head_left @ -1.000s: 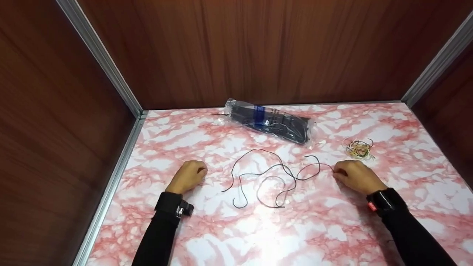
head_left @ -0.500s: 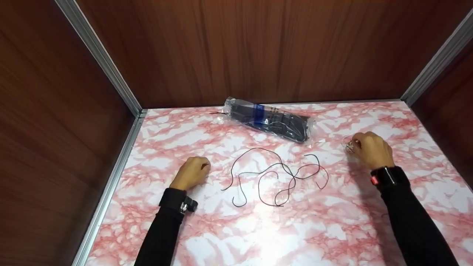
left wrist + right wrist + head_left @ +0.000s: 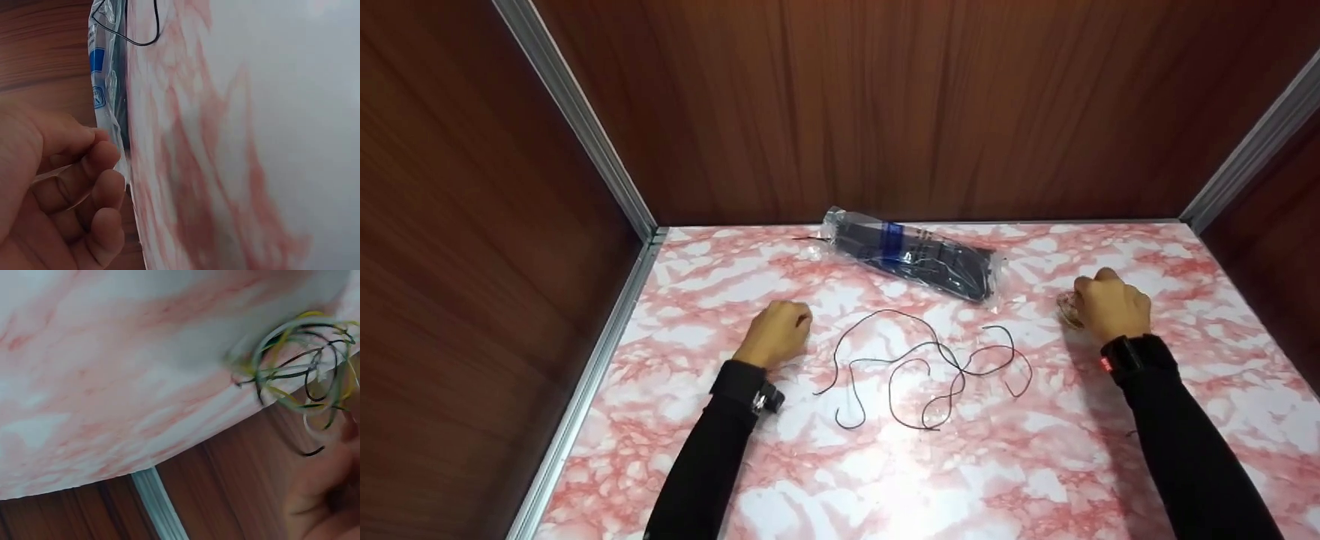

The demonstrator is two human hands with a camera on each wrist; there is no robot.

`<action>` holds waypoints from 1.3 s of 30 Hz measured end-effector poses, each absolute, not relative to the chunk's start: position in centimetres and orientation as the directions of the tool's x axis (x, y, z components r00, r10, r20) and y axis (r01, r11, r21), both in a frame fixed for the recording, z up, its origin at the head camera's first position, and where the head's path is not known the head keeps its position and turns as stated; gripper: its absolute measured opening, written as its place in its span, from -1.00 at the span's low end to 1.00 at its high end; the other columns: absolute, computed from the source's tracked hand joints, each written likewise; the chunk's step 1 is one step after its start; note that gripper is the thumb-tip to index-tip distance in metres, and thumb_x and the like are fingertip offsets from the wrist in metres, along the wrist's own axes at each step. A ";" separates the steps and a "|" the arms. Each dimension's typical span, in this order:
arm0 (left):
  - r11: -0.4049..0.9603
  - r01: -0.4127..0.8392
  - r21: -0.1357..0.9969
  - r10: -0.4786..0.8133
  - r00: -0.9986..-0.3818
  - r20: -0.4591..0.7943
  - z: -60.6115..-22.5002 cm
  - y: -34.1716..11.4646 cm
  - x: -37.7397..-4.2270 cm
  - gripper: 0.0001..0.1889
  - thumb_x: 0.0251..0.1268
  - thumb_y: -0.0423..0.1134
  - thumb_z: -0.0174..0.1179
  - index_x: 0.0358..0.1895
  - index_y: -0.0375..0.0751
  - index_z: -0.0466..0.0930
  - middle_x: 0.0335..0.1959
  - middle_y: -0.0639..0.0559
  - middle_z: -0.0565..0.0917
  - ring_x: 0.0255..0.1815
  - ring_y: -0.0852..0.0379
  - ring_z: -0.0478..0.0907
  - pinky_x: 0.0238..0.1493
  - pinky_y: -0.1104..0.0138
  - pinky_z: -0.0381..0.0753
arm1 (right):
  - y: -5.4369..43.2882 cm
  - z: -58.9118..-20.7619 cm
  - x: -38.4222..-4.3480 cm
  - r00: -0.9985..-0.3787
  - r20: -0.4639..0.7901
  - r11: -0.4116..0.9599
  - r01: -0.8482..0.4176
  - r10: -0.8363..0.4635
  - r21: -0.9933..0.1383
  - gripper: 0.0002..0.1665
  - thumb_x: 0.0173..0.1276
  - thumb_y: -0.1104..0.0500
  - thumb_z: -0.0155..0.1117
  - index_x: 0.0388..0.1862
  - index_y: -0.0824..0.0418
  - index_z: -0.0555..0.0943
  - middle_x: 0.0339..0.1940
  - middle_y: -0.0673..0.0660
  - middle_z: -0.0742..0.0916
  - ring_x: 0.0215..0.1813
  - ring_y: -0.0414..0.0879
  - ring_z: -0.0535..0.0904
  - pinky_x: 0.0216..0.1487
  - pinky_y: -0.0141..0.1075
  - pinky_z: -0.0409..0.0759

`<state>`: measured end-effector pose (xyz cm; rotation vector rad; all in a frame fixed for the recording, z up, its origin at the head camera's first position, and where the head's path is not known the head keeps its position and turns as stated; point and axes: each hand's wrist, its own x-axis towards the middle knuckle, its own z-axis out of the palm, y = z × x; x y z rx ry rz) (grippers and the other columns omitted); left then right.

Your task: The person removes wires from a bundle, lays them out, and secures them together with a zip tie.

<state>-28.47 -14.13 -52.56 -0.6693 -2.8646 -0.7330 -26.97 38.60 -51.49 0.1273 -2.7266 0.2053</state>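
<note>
My right hand (image 3: 1112,306) is at the right of the table, its fingers pinching the edge of a loose wire tangle. In the right wrist view this tangle (image 3: 308,371) shows yellow, green, black and white strands beside the fingertips; in the head view the hand hides most of it. My left hand (image 3: 776,331) hovers at left with loosely bent fingers and nothing between them, as the left wrist view of its fingers (image 3: 107,188) also shows. Between the hands, several thin dark wires (image 3: 960,369) lie loosely crossed in loops on the table.
A clear plastic bag (image 3: 915,255) with black contents and a blue label lies at the back, a thin dark strand poking out at its left end. Brown wood-grain panels (image 3: 877,112) with metal corner strips enclose the pink-and-white marbled table (image 3: 825,480) at back and sides.
My right hand has let go of the reddish wire end and moved back to the tangle, which it now pinches. The freed end lies curled on the table. My left hand has shifted slightly right.
</note>
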 end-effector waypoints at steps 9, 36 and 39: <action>0.769 0.552 0.321 0.453 -0.826 0.336 -48.4 -6.6 -31.6 -0.81 0.28 -0.31 0.09 -0.48 -0.11 0.62 -0.51 0.06 0.61 -0.42 0.05 0.59 -0.41 0.16 0.55 | 35.0 -50.5 -29.0 -0.787 0.616 0.919 -0.268 -0.036 -0.289 -0.85 0.13 0.38 0.42 -0.43 0.36 0.57 -0.32 0.33 0.56 -0.44 0.29 0.52 -0.43 0.13 0.48; 0.681 0.683 0.264 0.615 -0.729 0.299 -49.2 8.3 -32.0 -0.92 0.18 -0.32 0.24 -0.44 -0.12 0.68 -0.47 0.12 0.69 -0.35 0.12 0.63 -0.31 0.33 0.56 | 26.0 -52.5 -29.2 -0.621 0.718 0.652 -0.690 -0.313 -0.313 -0.78 -0.02 0.53 0.41 -0.44 0.28 0.66 -0.43 0.08 0.65 -0.34 -0.06 0.57 -0.34 -0.23 0.53; 0.668 0.695 0.266 0.622 -0.717 0.315 -49.4 8.2 -32.1 -0.90 0.14 -0.39 0.23 -0.49 -0.15 0.63 -0.51 0.09 0.66 -0.38 0.12 0.62 -0.36 0.35 0.56 | 26.5 -52.6 -29.1 -0.635 0.698 0.660 -0.685 -0.331 -0.310 -0.79 0.00 0.51 0.43 -0.42 0.28 0.67 -0.40 0.09 0.65 -0.31 -0.03 0.59 -0.30 -0.19 0.54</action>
